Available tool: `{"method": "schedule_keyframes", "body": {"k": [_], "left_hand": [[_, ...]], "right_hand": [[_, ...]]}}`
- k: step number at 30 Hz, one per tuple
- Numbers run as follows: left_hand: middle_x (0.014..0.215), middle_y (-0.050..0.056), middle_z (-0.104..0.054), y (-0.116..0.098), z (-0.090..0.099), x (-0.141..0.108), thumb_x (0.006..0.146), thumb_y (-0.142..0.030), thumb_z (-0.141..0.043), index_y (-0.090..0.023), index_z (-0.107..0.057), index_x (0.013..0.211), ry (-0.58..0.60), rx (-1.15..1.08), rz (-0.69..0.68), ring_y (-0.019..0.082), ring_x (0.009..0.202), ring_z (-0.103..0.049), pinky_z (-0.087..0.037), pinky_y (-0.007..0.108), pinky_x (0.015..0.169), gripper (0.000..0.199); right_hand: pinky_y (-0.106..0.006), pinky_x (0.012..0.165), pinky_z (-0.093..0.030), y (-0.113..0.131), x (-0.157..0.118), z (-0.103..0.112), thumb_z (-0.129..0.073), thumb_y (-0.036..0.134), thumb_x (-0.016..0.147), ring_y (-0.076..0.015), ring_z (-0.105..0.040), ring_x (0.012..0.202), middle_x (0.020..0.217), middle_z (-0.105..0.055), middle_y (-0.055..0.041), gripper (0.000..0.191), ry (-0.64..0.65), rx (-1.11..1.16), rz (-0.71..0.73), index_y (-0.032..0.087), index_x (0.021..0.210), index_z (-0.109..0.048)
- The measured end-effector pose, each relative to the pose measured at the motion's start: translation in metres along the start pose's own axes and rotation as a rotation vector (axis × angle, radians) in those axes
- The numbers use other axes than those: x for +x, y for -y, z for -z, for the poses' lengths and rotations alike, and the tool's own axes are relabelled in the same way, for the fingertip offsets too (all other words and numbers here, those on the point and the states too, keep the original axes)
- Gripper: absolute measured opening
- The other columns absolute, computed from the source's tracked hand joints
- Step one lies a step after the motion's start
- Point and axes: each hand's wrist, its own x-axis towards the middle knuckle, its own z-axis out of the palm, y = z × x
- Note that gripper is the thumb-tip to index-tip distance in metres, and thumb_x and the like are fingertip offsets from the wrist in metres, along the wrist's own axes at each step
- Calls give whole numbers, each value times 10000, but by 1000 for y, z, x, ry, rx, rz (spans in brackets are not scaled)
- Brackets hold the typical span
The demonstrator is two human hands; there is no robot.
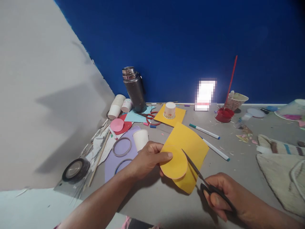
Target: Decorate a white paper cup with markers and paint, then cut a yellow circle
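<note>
My left hand (149, 159) pinches a yellow paper (188, 140) by its left side, thumb on top, holding it above the grey table. At the paper's near side a round outline (175, 163) shows, its lower right edge cut to a curve. In my right hand (221, 195) is a pair of black-handled scissors (196, 170), fingers through the loops. Their blades lie along the right edge of the round part, pointing up and left. Whether the blades are parted I cannot make out. Just beyond my left hand a white paper cup (141, 140) lies tilted on purple paper (109, 168).
Behind stand a dark flask (134, 92), stacked paper cups (117, 106) and a printed cup (169, 110) on yellow paper. Red-handled pliers (152, 117) lie nearby. Two markers (205, 131) rest right of the paper. A tape roll (75, 170) sits left, a cloth bag (281, 171) right.
</note>
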Motion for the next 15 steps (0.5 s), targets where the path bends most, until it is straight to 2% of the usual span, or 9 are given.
{"method": "schedule_keyframes", "body": {"k": [15], "left_hand": [[615, 42, -696, 2, 2, 0, 718, -502, -893, -104, -792, 728, -6, -19, 7, 99, 487, -587, -458, 190, 474, 411]], "right_hand": [[-266, 531, -233, -2, -1, 0, -667, 979, 636, -95, -338, 501, 489, -463, 34, 790, 2, 17, 15, 206, 600, -504]]}}
